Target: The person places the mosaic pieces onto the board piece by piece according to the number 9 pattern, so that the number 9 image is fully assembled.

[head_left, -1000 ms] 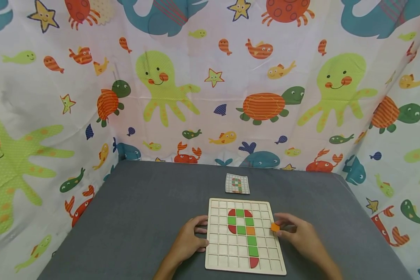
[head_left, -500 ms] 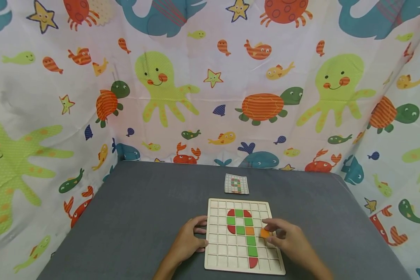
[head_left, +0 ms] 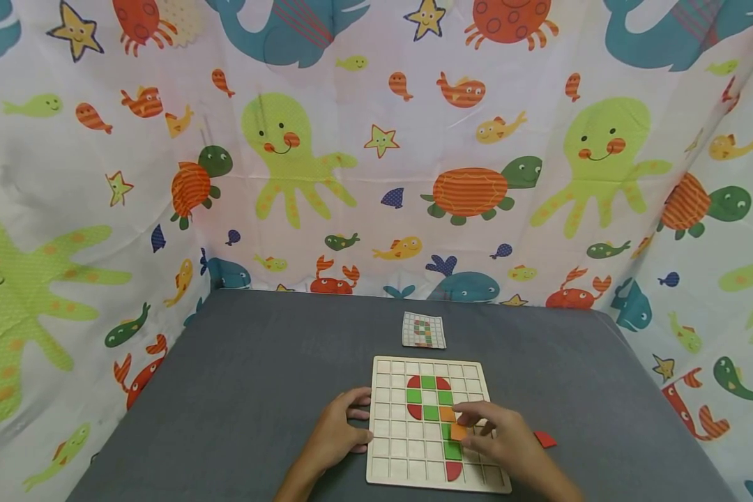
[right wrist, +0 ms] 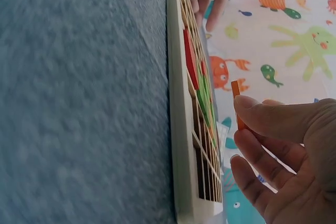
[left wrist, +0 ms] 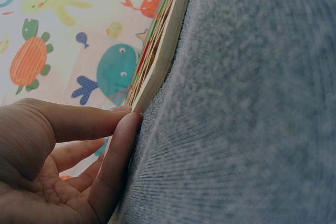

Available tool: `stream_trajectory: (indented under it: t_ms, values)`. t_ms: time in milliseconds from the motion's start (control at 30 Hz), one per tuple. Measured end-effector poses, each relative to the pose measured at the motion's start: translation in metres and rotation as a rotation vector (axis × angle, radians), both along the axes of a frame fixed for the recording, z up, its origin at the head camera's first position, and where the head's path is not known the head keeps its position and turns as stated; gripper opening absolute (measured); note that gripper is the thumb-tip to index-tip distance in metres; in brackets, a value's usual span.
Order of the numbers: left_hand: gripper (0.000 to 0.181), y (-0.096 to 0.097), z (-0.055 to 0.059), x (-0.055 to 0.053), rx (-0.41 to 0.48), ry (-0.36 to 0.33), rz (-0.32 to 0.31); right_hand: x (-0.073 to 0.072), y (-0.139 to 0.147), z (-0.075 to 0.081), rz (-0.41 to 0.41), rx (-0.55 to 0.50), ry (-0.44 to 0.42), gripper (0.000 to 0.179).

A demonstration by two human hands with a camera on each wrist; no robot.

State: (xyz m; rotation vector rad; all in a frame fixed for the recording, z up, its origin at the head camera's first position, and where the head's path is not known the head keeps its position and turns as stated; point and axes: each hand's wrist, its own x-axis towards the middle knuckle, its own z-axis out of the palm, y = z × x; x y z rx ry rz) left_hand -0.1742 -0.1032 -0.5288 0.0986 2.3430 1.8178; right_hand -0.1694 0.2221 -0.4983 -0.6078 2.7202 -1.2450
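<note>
A pale wooden grid board (head_left: 394, 447) lies on the dark tabletop in the head view, bearing a pattern of green squares (head_left: 453, 450), red quarter-rounds (head_left: 454, 471) and one orange square (head_left: 446, 414). My right hand (head_left: 508, 436) pinches a loose orange square tile (head_left: 458, 432) between thumb and fingers, over the board's pattern column. In the right wrist view this tile (right wrist: 235, 88) is held edge-on, above the board's surface. At the board's left edge, my left hand (head_left: 337, 434) steadies it. The left wrist view shows its thumb and a finger (left wrist: 122, 142) pinching the board's rim (left wrist: 163, 56).
Beyond the board lies a small printed card (head_left: 423, 341) with a coloured grid pattern. A red tile (head_left: 545, 439) sits on the dark tabletop (head_left: 276, 376) to the right of the board, beside my right forearm. A sea-animal curtain (head_left: 376, 174) surrounds the table's back and sides.
My right hand has carried the orange tile leftward from the board's right edge to over the pattern column. The red tile at right has come into view. The left hand stays in place.
</note>
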Motion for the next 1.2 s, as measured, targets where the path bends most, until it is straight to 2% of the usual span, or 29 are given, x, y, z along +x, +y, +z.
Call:
stream_trajectory:
  t_ms: [367,533,800,1200]
  values:
    - [0.073,0.000,0.000,0.000,0.004,-0.004,0.004,0.004,-0.011,0.000,0.091,-0.044,-0.072,0.046]
    - [0.073,0.000,0.001,0.000,0.003,-0.002,0.004,0.005,-0.016,-0.002,0.134,-0.058,-0.068,0.043]
    - [0.074,0.000,0.000,0.000,0.002,-0.009,0.001,0.006,-0.023,-0.002,0.152,-0.012,-0.143,0.049]
    - [0.074,0.000,-0.002,-0.001,0.003,-0.003,0.001,0.008,-0.031,-0.003,0.226,0.010,-0.151,0.051]
